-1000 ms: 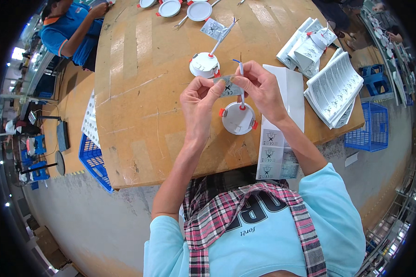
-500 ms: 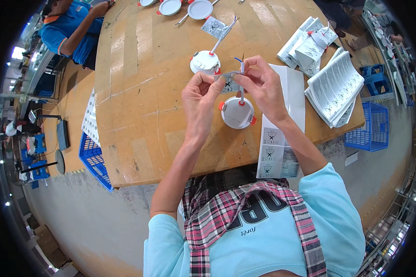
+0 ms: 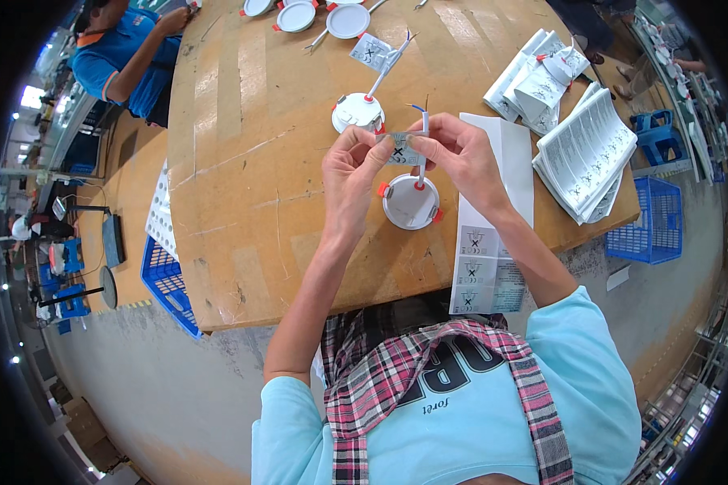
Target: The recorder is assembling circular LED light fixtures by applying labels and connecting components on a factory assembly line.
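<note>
Pinching a small grey label (image 3: pixel 399 150) between both hands, left hand (image 3: pixel 349 174) and right hand (image 3: pixel 459 155), just above a round white lamp (image 3: pixel 411 202) on the table (image 3: pixel 251 162). Label looks light, thin, floppy, probably sticky; best held by its edges. Lamp seems rigid plastic.

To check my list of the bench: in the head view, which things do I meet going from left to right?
Blue crate under the table's left edge → left hand → right hand → stack of leaflets → blue crate on the floor.
</note>
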{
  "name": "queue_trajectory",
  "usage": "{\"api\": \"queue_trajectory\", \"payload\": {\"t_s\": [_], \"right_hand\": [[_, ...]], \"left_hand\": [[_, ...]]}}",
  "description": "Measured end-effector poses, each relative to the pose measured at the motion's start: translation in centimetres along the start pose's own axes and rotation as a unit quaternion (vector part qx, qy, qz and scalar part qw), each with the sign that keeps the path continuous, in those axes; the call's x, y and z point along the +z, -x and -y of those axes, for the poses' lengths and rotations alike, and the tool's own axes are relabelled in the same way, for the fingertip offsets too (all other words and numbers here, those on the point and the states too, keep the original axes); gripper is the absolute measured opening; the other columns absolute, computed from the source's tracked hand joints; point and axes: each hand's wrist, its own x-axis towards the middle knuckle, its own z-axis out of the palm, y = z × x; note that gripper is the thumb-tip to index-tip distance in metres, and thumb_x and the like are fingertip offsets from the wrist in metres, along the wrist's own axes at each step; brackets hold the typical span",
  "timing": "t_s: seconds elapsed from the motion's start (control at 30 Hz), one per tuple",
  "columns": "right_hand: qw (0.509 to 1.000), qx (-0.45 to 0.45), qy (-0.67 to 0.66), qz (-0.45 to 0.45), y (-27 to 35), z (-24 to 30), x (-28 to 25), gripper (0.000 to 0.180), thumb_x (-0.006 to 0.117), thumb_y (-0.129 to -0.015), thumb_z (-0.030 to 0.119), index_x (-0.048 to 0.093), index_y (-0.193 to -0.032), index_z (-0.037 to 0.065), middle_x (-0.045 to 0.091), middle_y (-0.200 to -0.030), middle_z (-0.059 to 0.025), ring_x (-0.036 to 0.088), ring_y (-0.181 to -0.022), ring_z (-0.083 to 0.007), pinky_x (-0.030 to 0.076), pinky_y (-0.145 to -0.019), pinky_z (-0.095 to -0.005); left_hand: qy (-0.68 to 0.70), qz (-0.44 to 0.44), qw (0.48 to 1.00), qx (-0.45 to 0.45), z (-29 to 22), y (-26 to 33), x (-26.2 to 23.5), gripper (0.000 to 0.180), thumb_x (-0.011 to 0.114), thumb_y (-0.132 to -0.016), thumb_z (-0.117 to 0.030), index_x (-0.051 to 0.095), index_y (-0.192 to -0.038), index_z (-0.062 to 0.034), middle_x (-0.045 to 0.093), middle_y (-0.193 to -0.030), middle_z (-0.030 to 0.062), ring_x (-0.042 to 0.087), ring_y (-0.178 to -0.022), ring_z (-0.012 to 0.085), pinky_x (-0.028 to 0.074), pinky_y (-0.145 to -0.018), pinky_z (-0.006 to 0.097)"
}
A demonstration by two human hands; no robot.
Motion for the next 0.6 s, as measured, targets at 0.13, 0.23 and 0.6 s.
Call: {"api": "queue_trajectory", "payload": {"t_s": [0.13,0.23,0.6], "right_hand": [[1.0,-0.001,-0.011,0.004,-0.1,-0.2,-0.1,0.02,0.066,-0.087,0.017,0.064,-0.095,-0.002,0.067,-0.079,-0.0076,0.064,-0.07,-0.0103,0.052,-0.058,-0.0227],[1.0,0.002,-0.024,0.004,-0.3,-0.2,0.0,0.02,0.066,-0.087,0.017,0.064,-0.093,-0.002,0.067,-0.079,-0.0082,0.064,-0.069,-0.0109,0.052,-0.059,-0.0225],[0.999,0.009,-0.025,0.027,-0.7,-0.4,-0.3,0.023,0.066,-0.087,0.022,0.066,-0.087,-0.001,0.065,-0.074,-0.0051,0.061,-0.068,-0.0095,0.05,-0.061,-0.0224]], "left_hand": [[0.003,-0.006,1.0,0.003,-0.1,0.0,0.2,0.019,0.064,-0.089,-0.013,0.053,-0.075,-0.0081,0.064,-0.078,0.0014,0.055,-0.076,0.0044,0.044,-0.073,0.024],[-0.016,-0.02,0.999,0.023,-0.2,-0.1,0.1,0.018,0.065,-0.088,-0.013,0.054,-0.075,-0.0072,0.065,-0.079,0.0015,0.056,-0.077,0.0047,0.044,-0.073,0.024],[-0.041,0.008,0.999,0.021,-1.1,-0.3,-0.4,0.017,0.065,-0.088,-0.015,0.056,-0.077,-0.0069,0.063,-0.079,0.0006,0.056,-0.076,0.0044,0.045,-0.072,0.023]]}}
